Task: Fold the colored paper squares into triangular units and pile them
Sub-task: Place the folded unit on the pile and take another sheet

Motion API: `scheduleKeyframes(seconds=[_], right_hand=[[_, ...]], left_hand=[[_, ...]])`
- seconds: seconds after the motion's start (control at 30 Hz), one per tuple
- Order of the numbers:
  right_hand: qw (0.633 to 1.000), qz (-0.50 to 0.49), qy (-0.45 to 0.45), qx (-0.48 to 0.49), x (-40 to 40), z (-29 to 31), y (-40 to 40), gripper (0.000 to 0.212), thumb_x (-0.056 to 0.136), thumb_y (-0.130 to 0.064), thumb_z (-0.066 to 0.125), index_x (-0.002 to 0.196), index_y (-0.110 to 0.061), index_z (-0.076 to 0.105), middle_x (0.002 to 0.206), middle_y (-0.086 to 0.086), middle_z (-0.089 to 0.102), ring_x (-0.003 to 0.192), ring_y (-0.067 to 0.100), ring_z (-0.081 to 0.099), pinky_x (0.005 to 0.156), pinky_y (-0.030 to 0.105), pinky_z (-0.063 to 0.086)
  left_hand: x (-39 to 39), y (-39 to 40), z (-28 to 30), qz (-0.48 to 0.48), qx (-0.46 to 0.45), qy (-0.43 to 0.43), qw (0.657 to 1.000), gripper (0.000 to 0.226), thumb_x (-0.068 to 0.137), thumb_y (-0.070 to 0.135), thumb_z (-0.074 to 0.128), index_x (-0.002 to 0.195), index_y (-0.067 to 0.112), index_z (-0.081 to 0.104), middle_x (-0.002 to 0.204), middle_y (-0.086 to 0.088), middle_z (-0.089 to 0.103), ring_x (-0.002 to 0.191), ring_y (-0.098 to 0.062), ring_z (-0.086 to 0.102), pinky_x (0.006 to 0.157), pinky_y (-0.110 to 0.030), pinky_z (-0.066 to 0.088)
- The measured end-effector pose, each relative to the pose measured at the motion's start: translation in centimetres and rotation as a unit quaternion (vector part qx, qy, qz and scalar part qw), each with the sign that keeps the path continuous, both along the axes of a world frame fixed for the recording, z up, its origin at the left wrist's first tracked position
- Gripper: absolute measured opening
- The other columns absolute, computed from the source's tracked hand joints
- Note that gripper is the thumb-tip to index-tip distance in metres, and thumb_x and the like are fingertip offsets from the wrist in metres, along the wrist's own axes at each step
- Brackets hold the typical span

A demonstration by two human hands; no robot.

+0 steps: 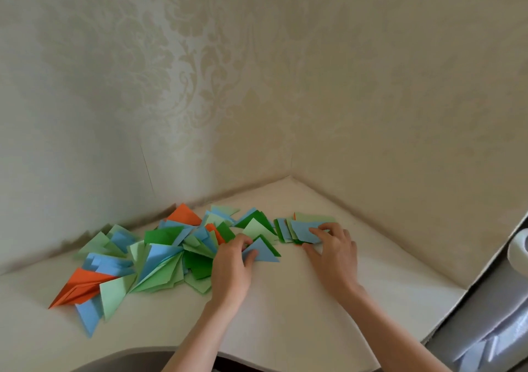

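Note:
A wide pile of folded triangles (160,254) in green, light green, blue and orange spreads over the left half of the white table (285,308). My left hand (233,263) pinches a blue folded triangle (264,250) at the pile's right edge. A small stack of flat paper squares (300,227) lies to the right, a blue one on top. My right hand (333,246) rests on that stack, fingers curled over the top blue square.
The table fits into a corner between two walls with pale patterned wallpaper (200,86). Its right edge (445,323) drops off beside a grey surface with a white roll (518,250). A bare tabletop stretches in front of the hands.

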State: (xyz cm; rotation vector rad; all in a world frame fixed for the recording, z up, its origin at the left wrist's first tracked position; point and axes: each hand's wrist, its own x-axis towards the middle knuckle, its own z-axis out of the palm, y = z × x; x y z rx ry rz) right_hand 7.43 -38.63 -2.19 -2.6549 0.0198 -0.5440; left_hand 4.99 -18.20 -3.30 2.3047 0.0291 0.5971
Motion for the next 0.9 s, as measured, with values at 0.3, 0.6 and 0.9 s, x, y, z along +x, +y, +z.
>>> scheduleKeyframes(seconds=[0.3, 0.6, 0.9], right_hand=[[0.999, 0.003, -0.007, -0.042, 1.1, -0.7, -0.1, 0.022, 0.094, -0.038, 0.054, 0.101, -0.032, 0.074, 0.114, -0.01, 0.059, 0.106, 0.016, 0.049, 0.082, 0.033, 0.032], [0.993, 0.038, -0.115, 0.005, -2.7, 0.9, -1.5, 0.012, 0.067, -0.029, 0.084, 0.07, -0.024, 0.074, 0.082, -0.011, 0.066, 0.079, 0.019, 0.059, 0.068, 0.033, 0.039], [0.995, 0.077, -0.063, 0.021, -5.3, 0.7, -2.0, 0.004, 0.081, -0.029, 0.074, 0.082, -0.026, 0.077, 0.089, -0.011, 0.071, 0.084, 0.02, 0.06, 0.072, 0.034, 0.045]], left_hand=[[1.1, 0.1, -1.3, 0.006, 0.067, -0.031, 0.997, 0.004, 0.083, 0.017, 0.071, 0.083, 0.014, 0.068, 0.084, 0.001, 0.051, 0.082, -0.02, 0.046, 0.071, -0.036, 0.047], [-0.6, -0.6, 0.4, 0.043, 0.25, 0.053, 0.966, 0.031, 0.094, 0.043, 0.047, 0.109, 0.023, 0.065, 0.109, 0.001, 0.057, 0.102, -0.023, 0.047, 0.08, -0.032, 0.038], [-2.5, -1.2, 2.2, -0.003, 0.352, 0.195, 0.915, 0.057, 0.095, 0.061, 0.029, 0.123, 0.019, 0.056, 0.134, -0.003, 0.048, 0.129, -0.031, 0.031, 0.096, -0.042, 0.034]])
